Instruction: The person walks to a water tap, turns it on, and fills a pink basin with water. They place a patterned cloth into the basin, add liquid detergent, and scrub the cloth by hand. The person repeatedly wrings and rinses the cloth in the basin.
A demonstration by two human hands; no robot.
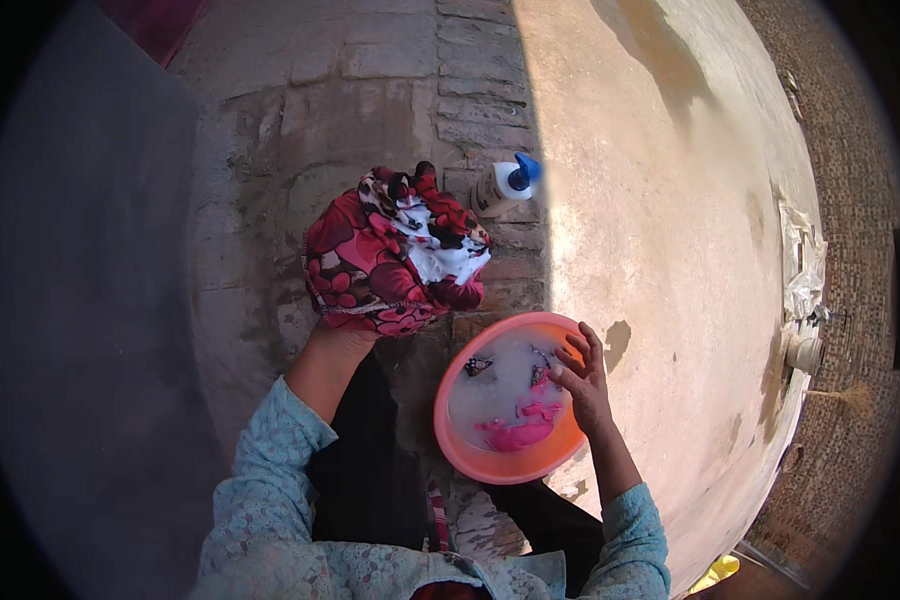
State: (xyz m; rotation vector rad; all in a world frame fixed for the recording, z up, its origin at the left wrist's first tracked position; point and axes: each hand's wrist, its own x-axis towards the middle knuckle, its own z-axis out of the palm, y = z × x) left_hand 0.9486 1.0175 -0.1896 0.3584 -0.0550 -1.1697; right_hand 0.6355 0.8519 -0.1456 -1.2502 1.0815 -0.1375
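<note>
A bunched red and pink floral cloth [360,262] with white suds on its right part rests on my left hand [349,336], which is mostly hidden beneath it. My right hand [583,379] is over the right rim of an orange plastic basin [446,450], its fingers apart and nothing in them. Cloudy water fills much of the basin, and a bright pink cloth [521,435] and dark patterned cloth lie partly under it. Just beyond the floral cloth a white pump bottle [499,191] with a blue pump head stands on the bricks.
Worn brick paving [480,112] runs ahead, bordered on the right by sunlit concrete [645,262]. Far right are a clear plastic bag [801,262], a pale round container [804,354] and a straw broom [855,399]. A yellow object [718,574] lies at the lower right.
</note>
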